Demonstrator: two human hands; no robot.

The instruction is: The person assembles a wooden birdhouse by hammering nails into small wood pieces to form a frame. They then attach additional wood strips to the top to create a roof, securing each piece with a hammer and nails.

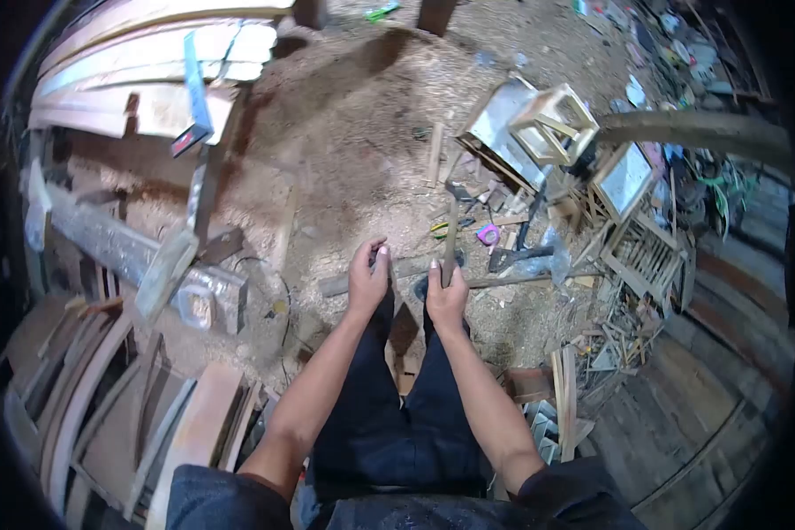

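My right hand (447, 296) is wrapped round the wooden handle of a hammer (451, 231), whose dark head points away from me. My left hand (369, 276) is held out in front of my left knee, its fingers curled in; I cannot tell what, if anything, is in them. Below and between both hands a wooden bar (334, 285) lies across the ground. A pink tape measure (488, 234) rests a little beyond my right hand, close to a yellow-and-black hand tool (439, 230).
Wooden frames with pale panels (552, 124) stand ahead on the right. Planks (150, 66) are stacked at far left, a blue-handled saw (196, 97) hanging over their edge. A heavy beam (106, 234) lies left. Sawdust and offcuts (627, 340) cover the ground.
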